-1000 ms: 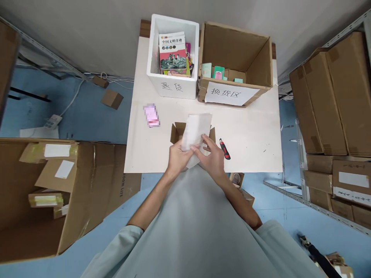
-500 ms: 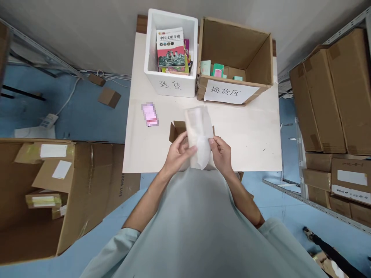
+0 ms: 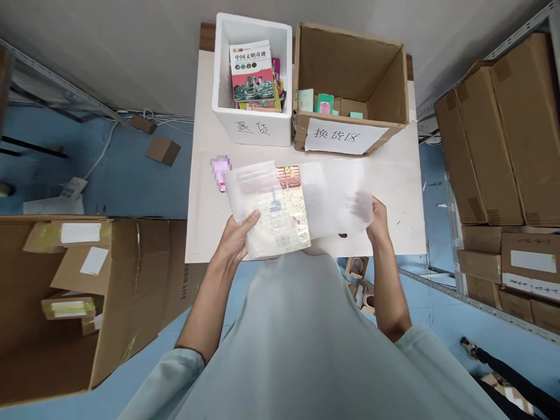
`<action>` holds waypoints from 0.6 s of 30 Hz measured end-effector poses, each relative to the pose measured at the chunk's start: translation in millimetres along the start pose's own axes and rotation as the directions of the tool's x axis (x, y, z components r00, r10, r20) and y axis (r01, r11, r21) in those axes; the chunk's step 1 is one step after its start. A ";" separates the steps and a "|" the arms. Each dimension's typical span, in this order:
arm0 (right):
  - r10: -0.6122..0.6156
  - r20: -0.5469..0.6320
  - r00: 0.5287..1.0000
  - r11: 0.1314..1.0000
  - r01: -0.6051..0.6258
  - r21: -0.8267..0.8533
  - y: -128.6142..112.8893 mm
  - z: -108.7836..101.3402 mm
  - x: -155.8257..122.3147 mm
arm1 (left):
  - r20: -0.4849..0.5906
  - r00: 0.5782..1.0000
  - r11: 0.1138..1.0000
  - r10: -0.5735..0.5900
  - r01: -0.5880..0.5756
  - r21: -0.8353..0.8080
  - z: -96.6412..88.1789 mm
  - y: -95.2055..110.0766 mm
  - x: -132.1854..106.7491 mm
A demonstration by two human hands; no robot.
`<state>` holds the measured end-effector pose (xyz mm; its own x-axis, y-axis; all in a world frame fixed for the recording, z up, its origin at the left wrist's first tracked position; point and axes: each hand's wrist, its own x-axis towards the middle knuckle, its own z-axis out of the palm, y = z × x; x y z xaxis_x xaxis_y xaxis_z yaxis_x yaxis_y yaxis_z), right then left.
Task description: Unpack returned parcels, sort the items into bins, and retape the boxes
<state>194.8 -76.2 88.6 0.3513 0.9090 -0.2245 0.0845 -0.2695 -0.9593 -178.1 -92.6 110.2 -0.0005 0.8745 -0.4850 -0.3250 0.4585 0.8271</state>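
My left hand (image 3: 238,236) grips a flat, book-sized printed item (image 3: 297,213) with a cream and gold speckled face and a red panel at its top. A thin white translucent packing sheet (image 3: 339,198) covers its left part and spreads out to the right. Pinched in my right hand (image 3: 378,221) is the far edge of that sheet, pulled out sideways. Both lie over the front of the white table (image 3: 394,198). The sheet and item hide most of what is beneath them; a small dark and red bit shows under the lower edge.
At the back stand a white foam box (image 3: 254,131) of books and a labelled cardboard box (image 3: 380,131) holding small green packs. A blurred pink item (image 3: 221,170) lies left. A large open carton (image 3: 135,280) is at left; shelves of cartons (image 3: 520,134) at right. A person's legs (image 3: 503,373) show lower right.
My hands have moved apart, the right one drawing the white sheet out to the right. The printed face is now uncovered, and the small open carton below is hidden.
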 end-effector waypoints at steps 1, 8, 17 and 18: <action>-0.026 -0.017 1.000 0.999 0.025 -0.028 2.7 -0.6 -0.9 | 0.000 1.000 1.000 0.000 0.000 -0.003 -1.5 -1.0 0.7; -0.364 -0.226 0.904 0.917 0.304 -0.260 -31.7 25.0 -39.4 | 0.043 0.999 1.000 -0.003 0.003 0.018 -2.3 -4.6 0.1; 0.085 0.510 0.856 0.967 -0.194 0.165 -44.2 93.7 -69.4 | 0.082 0.992 0.990 -0.097 0.087 0.113 9.5 11.2 -5.7; 0.077 0.495 0.865 0.967 -0.186 0.174 -46.3 91.3 -70.2 | 0.064 0.994 0.988 -0.086 0.077 0.133 8.2 12.8 -3.9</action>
<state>81.1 -98.5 133.1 -0.1514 0.9233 -0.3531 -0.1458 -0.3741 -0.9158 -174.5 -88.9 125.1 0.0879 0.8401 -0.5353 -0.1953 0.5415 0.8177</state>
